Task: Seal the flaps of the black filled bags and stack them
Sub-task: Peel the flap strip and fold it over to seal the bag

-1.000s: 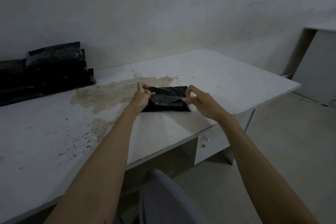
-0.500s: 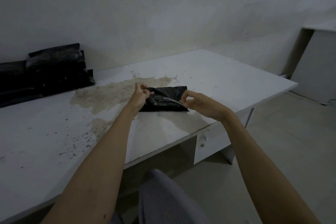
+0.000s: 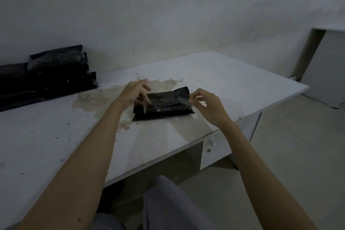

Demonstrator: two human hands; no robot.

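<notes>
Black bag [image 3: 164, 103] flat on white table [image 3: 224, 80], near front edge, long axis left to right, far right corner tilted slightly away. Left hand [image 3: 135, 92] at bag's left end, fingers loosely spread, fingertips touching it. Right hand [image 3: 206, 105] just off right end, thumb and forefinger pinched together on a thin clear strip [image 3: 188, 101]. Stack [image 3: 46, 74] of black bags far left against wall.

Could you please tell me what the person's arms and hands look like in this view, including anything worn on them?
Both forearms are bare up to the frame edge, with no sleeves showing. The left hand and right hand wear no gloves, and no rings, watch or bracelet can be made out. A small dark mark sits on the left forearm.
</notes>
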